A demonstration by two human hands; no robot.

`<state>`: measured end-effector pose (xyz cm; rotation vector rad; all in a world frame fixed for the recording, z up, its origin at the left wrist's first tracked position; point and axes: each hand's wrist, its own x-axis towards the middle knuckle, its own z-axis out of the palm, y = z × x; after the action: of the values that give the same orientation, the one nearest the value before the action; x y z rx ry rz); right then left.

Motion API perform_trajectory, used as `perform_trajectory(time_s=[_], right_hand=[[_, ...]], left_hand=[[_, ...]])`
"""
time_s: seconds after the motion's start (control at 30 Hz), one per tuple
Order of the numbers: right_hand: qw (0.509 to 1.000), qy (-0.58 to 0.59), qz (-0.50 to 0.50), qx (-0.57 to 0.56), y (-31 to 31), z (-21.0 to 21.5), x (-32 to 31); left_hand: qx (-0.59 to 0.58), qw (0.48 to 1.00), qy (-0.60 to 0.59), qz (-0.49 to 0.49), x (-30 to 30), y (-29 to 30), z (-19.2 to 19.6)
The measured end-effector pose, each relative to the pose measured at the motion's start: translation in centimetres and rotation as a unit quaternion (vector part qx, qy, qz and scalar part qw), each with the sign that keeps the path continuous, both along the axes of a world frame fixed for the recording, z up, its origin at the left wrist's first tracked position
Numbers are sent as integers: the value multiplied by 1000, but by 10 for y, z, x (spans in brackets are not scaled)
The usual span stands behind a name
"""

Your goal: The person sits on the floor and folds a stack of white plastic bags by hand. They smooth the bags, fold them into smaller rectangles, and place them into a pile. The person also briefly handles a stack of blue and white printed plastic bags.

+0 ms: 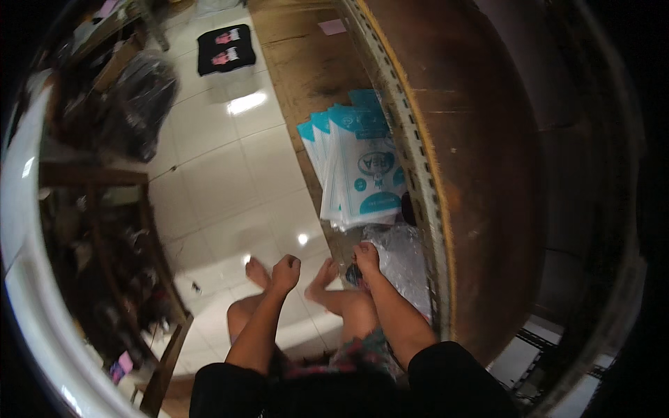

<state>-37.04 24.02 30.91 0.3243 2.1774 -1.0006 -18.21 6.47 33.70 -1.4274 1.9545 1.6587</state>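
Observation:
My left hand [286, 272] is held above the pale floor, in front of my bare feet, with its fingers curled closed. Nothing hangs from it, and the inside of its grip is hidden. My right hand [365, 256] is also closed, above the edge of a crumpled clear plastic sheet [401, 261]. Whatever may be in its fingers is too small to tell. A small dark item [353, 274] shows just below the right hand; its kind is unclear. Beyond that hand lies a fanned stack of white and teal printed plastic bags [369, 164].
A brown board [286, 52] lies under the bags. Along the right runs a perforated metal rail [418, 150] beside a large brown panel [481, 174]. Ahead is a folded black cloth with pink print [226, 52]. At left stand a wooden rack [94, 175] and a dark plastic-wrapped bundle [143, 104].

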Motion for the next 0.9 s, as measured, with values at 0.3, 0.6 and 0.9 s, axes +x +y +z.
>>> perform_trajectory(time_s=[0.3,0.6,0.9], right_hand=[[951,40,-295,89,3,-208,-109],[934,208,-278,-88,23,-266,-107],[814,50,-371,-444,9,-230,-66]], left_hand=[[6,984,163,-66,-180,28,-228],[124,980,151,-35,-272,48,-304],[93,974,132,-160,-264,-11,-283]])
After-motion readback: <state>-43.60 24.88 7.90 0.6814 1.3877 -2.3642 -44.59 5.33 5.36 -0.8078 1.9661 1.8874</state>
